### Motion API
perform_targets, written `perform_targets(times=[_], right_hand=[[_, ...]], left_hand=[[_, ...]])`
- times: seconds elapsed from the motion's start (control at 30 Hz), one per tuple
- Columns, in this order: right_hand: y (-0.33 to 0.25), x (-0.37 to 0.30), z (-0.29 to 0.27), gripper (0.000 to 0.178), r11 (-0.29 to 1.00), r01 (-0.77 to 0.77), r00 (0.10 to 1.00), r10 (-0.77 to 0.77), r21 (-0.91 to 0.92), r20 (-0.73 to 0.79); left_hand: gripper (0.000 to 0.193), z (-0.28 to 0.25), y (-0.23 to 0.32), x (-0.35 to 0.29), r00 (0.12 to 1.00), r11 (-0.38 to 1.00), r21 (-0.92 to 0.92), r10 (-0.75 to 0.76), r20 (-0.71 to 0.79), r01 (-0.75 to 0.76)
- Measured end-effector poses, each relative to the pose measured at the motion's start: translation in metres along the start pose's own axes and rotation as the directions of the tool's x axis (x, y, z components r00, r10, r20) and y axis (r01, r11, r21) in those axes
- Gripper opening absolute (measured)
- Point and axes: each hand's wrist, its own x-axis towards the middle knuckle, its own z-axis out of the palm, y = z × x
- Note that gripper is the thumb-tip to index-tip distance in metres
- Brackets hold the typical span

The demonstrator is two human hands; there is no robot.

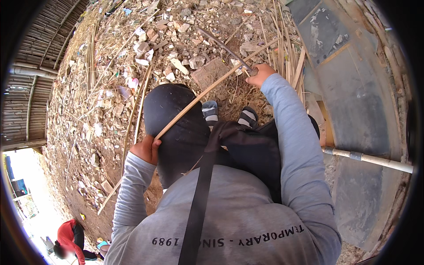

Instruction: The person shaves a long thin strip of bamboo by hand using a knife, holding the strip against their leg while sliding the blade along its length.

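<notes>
the left hand [145, 150] is gripping the bamboo strip [194, 104], the right hand [262, 75] is clasping the knife [223, 47]; keeping the strip steady is probably aiding control.

Smooth wooden strip [198, 100] — dull metal blade [224, 46] — matt cloth sleeve [298, 123]

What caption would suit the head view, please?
Left hand grips a pale strip, right hand a long dark tool, above stony ground.
</notes>
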Motion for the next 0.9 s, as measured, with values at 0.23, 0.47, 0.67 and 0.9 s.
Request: perform_targets(times=[0.23,0.47,0.67,0.9], right_hand=[[-0.042,-0.028,0.007,0.037,0.971,0.239,0.962,-0.232,-0.028,0.144],[-0.017,-0.008,0.011,0.038,0.992,0.128,0.989,-0.127,-0.002,0.078],[-0.016,-0.011,0.006,0.038,0.970,0.229,0.963,-0.237,0.080,0.125],[-0.040,-0.017,0.013,0.037,0.991,0.112,0.993,-0.113,0.068,0.012]], left_hand=[[0.029,0.001,-0.004,-0.002,1.000,0.999,-0.054,-0.002,-0.009,0.002],[0.028,0.000,0.003,0.000,1.000,1.000,-0.026,-0.018,-0.024,0.018],[0.027,0.003,0.003,-0.003,0.999,0.998,-0.066,-0.003,-0.044,0.000],[0.033,-0.005,-0.001,0.003,1.000,0.997,-0.078,-0.019,0.013,0.020]])
